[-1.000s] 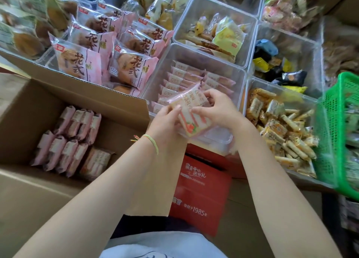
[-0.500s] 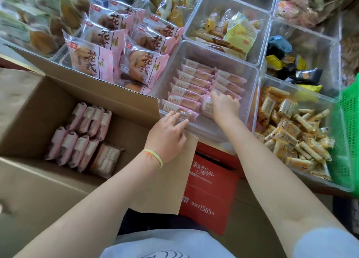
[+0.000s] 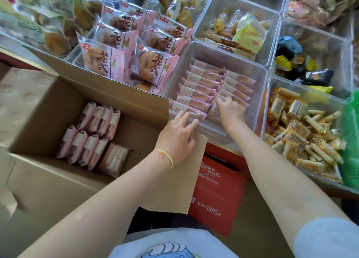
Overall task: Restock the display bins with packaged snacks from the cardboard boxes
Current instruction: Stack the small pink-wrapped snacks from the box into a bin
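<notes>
A clear display bin [image 3: 259,74] holds two neat rows of pink snack packets [image 3: 200,90]. My right hand [image 3: 231,111] reaches into the bin at the front of the right row, with fingers curled over a pink packet there. My left hand [image 3: 177,136] lies flat, its straight fingertips touching the bin's front rim beside the left row, over the box flap. To the left stands an open cardboard box [image 3: 48,106] with several more pink packets [image 3: 93,135] standing in its bottom.
Large pink bread packs [image 3: 108,61] fill the bin to the left. Yellow-orange snack bars [image 3: 303,137] fill the bin to the right, beside a green basket [image 3: 351,137]. More bins of mixed snacks [image 3: 246,30] sit behind. A red carton [image 3: 217,191] stands below the shelf.
A second ago both hands held one pink packet above the bin. My right hand has lowered it into the right row, and my left hand has let go and dropped to the bin's rim.
</notes>
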